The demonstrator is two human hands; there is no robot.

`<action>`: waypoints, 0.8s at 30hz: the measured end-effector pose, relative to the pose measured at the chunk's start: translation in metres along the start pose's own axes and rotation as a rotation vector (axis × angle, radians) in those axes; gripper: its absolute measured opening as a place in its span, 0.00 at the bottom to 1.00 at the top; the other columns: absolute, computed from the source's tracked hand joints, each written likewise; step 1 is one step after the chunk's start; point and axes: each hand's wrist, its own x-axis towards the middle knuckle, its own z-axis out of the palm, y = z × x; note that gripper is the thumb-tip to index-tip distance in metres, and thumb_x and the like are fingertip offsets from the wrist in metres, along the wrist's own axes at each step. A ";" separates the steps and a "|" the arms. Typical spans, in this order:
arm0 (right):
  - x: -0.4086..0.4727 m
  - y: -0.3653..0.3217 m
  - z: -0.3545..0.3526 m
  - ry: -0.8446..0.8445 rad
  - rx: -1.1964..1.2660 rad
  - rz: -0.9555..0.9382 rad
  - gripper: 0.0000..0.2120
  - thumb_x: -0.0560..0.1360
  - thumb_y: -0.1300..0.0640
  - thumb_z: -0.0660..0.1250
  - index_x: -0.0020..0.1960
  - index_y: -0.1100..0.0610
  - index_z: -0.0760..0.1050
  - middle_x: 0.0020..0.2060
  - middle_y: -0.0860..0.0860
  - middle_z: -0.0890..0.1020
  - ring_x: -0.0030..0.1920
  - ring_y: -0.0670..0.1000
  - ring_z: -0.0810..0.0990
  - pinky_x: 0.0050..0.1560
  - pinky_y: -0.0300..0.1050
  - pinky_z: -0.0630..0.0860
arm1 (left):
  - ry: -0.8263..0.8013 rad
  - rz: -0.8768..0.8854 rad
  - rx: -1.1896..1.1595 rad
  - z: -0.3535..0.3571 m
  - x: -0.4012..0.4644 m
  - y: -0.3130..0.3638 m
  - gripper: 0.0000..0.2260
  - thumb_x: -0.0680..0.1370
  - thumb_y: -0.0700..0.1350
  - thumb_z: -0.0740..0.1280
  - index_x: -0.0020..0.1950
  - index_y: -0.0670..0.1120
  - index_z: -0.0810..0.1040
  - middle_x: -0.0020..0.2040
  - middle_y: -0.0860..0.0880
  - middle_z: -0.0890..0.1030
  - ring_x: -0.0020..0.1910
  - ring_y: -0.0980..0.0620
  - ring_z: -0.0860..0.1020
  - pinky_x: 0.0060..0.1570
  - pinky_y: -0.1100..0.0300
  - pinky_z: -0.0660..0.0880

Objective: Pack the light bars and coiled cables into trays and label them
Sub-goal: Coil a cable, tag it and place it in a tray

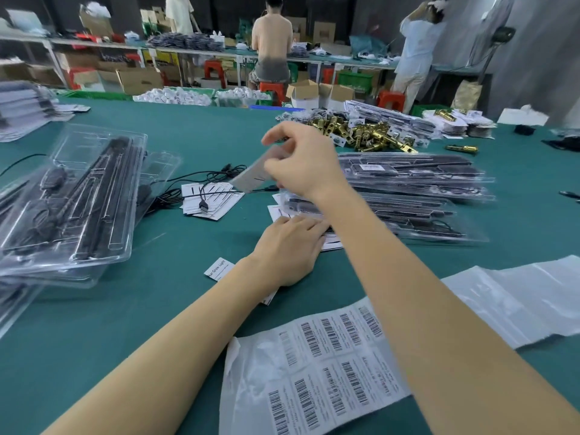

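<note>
My right hand [301,161] is raised over the green table, fingers pinched on a small white card [254,175], blurred by motion. My left hand [288,246] lies flat on loose white cards [329,243] beside a stack of clear trays [417,196] holding black light bars. At the left, a second pile of clear trays [72,202] holds black light bars and coiled cables. A loose black USB cable [204,196] lies across more cards in the middle. A sheet of barcode labels [317,365] rests near the front edge under my right forearm.
Brass fittings [361,133] are heaped at the back centre with flat packs beside them. A clear plastic bag [514,296] lies at the right. One card reading "Grow Light" [218,269] sits by my left wrist. People work at benches behind the table.
</note>
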 end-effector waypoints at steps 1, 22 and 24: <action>-0.012 0.008 -0.013 0.005 0.058 -0.009 0.13 0.70 0.65 0.66 0.50 0.52 0.82 0.39 0.47 0.82 0.42 0.53 0.84 0.46 0.51 0.82 | 0.025 0.012 -0.019 0.000 0.000 0.000 0.15 0.85 0.49 0.52 0.67 0.47 0.73 0.66 0.50 0.76 0.64 0.47 0.73 0.63 0.52 0.68; -0.107 0.113 -0.043 0.387 -0.526 -0.202 0.08 0.69 0.65 0.75 0.45 0.55 0.87 0.39 0.50 0.87 0.40 0.56 0.85 0.37 0.50 0.81 | 0.065 -0.025 -0.092 0.004 -0.004 -0.003 0.13 0.85 0.52 0.53 0.59 0.48 0.74 0.56 0.48 0.80 0.55 0.43 0.76 0.46 0.55 0.63; -0.106 0.114 -0.042 0.413 -0.538 -0.208 0.08 0.69 0.65 0.75 0.45 0.55 0.87 0.39 0.50 0.87 0.40 0.56 0.84 0.36 0.49 0.81 | 0.071 -0.072 -0.112 0.003 -0.004 -0.001 0.14 0.85 0.53 0.51 0.51 0.49 0.73 0.53 0.48 0.81 0.53 0.43 0.77 0.42 0.56 0.59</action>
